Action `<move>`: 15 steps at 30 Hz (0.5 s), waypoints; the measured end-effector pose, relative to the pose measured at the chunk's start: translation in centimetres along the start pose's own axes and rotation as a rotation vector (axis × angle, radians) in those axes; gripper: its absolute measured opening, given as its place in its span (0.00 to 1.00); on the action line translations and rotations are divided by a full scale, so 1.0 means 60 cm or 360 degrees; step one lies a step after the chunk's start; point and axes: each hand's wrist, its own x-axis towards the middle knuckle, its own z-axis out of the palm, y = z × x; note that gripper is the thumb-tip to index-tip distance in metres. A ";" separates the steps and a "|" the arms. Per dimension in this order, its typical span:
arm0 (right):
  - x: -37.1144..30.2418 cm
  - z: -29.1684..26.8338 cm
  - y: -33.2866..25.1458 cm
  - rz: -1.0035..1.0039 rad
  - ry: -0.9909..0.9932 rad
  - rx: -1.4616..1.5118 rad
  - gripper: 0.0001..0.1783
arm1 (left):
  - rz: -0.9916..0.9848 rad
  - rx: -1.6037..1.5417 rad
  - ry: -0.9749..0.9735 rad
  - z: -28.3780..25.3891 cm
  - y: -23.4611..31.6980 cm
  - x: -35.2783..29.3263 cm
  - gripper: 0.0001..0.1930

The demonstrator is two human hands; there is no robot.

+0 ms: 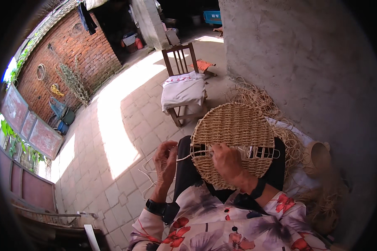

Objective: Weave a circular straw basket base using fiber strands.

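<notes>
A round woven panel [233, 125] of tan plaited cord lies across my lap. An open band with bare wire frame [267, 153] crosses its lower middle. To the left of the panel, my left hand [165, 161] pinches a pale twisted cord [184, 158], whose loose ends hang beside the wrist. That cord runs right, over the panel's left edge, to my right hand [228, 163]. My right hand is closed on it at the open band, fingertips bent down and partly hidden by the knuckles.
A heap of loose cord [255, 98] lies along the grey wall [305, 62] at the right, by a tan round container [316, 157]. Ahead stands a wooden chair [180, 62] with a white cloth [183, 90], near an orange folding stool [204, 65]. A brick wall [88, 54] rises at left.
</notes>
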 end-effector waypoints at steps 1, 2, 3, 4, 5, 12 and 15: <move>0.000 0.002 0.000 0.0000 0.0003 0.0001 0.06 | 0.0015 -0.0009 -0.0093 0.008 -0.012 -0.002 0.06; 0.001 0.001 -0.003 0.0018 0.0004 -0.0001 0.06 | -0.0034 0.0018 -0.0156 0.015 -0.015 -0.006 0.06; 0.001 0.001 -0.005 0.0036 0.0005 -0.0003 0.07 | -0.0084 0.0046 -0.0219 0.020 -0.016 -0.010 0.07; 0.001 0.003 -0.006 0.0039 0.0007 -0.0001 0.07 | -0.0084 0.0048 -0.0223 0.024 -0.018 -0.013 0.07; 0.000 0.006 -0.005 0.0053 0.0019 0.0019 0.08 | -0.0095 0.0050 -0.0271 0.029 -0.020 -0.015 0.07; -0.005 0.001 0.000 0.0029 0.0049 0.0113 0.11 | -0.0119 -0.0031 -0.0179 0.028 -0.025 -0.021 0.07; -0.006 -0.001 0.006 0.0017 0.0046 0.0159 0.12 | 0.0007 0.0092 -0.0246 0.022 -0.017 -0.026 0.07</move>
